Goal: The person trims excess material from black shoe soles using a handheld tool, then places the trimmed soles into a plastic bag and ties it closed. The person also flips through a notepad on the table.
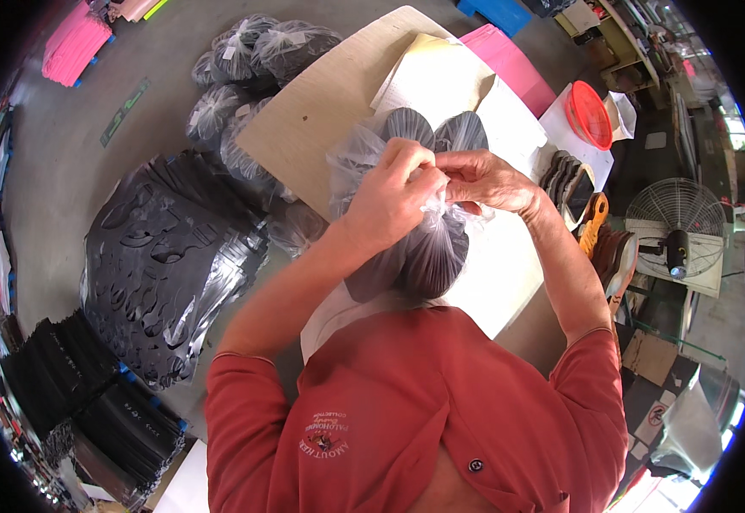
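Observation:
A clear plastic bag [436, 256] stands on the pale table [304, 120] right in front of me, packed with dark, rounded pieces that look like shoe soles [462, 130]. Its gathered neck is between my two hands. My left hand [398, 188] is closed, fingers pinching the bunched plastic. From the other side my right hand [488, 179] pinches the same twisted neck, thumb and forefinger together. The fingertips of both hands meet there, and the exact twist or knot is hidden behind them.
Several filled plastic bags [235, 56] lie on the floor beyond the table's left edge. Nearer left is a stack of black cut-out sheets [154, 265]. To the right are an orange-red bowl [588, 115], stacked soles [569, 179] and a fan [676, 227]. Pink sheets [509, 64] lie behind.

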`<state>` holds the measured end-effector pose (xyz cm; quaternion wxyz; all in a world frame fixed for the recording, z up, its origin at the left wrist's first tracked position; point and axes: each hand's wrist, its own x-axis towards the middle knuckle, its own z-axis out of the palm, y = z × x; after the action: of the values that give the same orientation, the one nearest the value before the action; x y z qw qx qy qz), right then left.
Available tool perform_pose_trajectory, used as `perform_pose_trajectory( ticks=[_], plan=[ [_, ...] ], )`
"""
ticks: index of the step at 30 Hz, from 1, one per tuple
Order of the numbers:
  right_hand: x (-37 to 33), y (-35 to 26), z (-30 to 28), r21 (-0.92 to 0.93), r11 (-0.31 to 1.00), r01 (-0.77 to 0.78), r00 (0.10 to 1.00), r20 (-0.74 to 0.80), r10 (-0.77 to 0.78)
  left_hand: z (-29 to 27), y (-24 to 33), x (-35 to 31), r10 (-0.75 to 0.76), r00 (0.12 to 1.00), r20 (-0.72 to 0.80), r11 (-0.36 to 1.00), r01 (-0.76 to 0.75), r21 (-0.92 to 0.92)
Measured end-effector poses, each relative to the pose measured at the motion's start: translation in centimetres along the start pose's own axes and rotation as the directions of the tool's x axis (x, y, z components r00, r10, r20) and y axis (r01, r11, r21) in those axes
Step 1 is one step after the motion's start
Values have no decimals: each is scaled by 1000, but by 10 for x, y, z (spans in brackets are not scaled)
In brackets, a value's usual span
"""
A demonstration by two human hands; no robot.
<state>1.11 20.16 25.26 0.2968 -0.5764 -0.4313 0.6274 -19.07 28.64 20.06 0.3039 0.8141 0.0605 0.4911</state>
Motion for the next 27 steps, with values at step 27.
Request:
perform_pose_trajectory(
  ticks=[27],
  plan=[
    [-20,-27,34,-754,598,271,860,-88,-502,-28,35,-5,-737,625,257,461,743,-486]
  ],
)
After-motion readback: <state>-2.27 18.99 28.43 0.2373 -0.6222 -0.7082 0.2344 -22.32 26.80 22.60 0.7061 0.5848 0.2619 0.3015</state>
